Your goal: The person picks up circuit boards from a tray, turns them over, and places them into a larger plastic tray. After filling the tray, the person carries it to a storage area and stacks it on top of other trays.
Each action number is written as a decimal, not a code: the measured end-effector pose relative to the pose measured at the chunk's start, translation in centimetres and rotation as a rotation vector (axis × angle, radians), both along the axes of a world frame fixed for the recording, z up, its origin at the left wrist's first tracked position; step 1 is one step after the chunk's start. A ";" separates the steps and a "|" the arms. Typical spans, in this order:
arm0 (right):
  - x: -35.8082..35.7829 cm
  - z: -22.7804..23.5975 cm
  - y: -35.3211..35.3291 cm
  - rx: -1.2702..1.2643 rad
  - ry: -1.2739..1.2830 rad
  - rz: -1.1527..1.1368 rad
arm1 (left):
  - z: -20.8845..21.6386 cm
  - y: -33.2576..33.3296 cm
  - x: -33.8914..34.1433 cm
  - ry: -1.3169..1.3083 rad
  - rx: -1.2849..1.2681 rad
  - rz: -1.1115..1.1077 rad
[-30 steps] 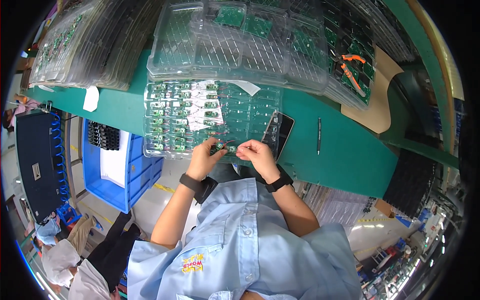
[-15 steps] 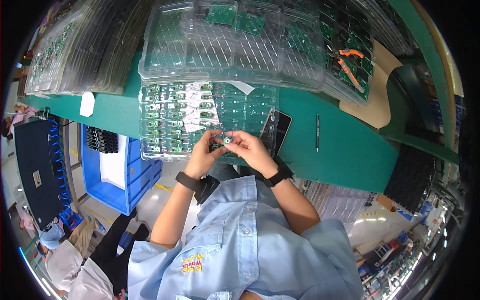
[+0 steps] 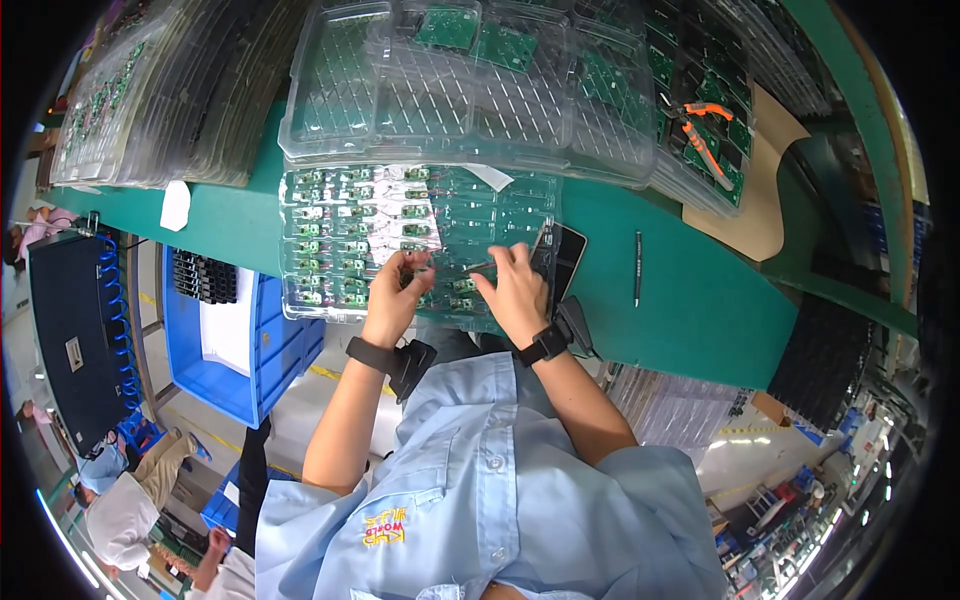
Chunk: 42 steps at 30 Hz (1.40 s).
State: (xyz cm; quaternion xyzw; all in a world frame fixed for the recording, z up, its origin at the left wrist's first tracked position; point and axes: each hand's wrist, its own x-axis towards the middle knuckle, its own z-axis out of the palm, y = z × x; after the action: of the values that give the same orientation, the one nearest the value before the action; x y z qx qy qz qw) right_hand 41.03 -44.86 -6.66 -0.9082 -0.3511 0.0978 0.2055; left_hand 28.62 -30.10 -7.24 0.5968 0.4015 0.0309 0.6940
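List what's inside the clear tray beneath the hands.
Small green circuit boards mostly line its left side; white paper shows there, perhaps underneath. Whatever lies beneath the left hand and right hand is covered.

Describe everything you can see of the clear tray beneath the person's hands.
The clear tray looks like thin moulded plastic, roughly rectangular, with rows of shaped pockets. It lies flat on the green table, its near edge seemingly overhanging the front. Small green boards fill its left columns; several pockets farther right look bare. White paper shows around the middle, over or under it unclear. The left hand and right hand are over its near part; whether they touch it cannot be told.
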 end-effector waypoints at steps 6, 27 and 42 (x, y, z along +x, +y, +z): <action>1.2 1.0 1.3 0.352 0.394 -0.025 | -0.6 -0.5 1.6 -0.093 0.046 -0.070; 3.4 -1.2 0.6 0.138 0.263 -0.055 | -1.4 0.2 8.0 0.089 1.095 -0.429; 4.1 -0.3 2.1 0.366 0.337 -0.048 | 0.8 2.3 9.5 -0.054 0.577 -0.366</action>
State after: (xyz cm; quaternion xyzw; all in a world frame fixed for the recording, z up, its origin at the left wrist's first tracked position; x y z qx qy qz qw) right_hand 45.13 -42.77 -6.98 -0.8349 -0.3022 0.1779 0.4244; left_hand 38.07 -27.79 -6.48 0.8295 0.2439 0.0340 0.5012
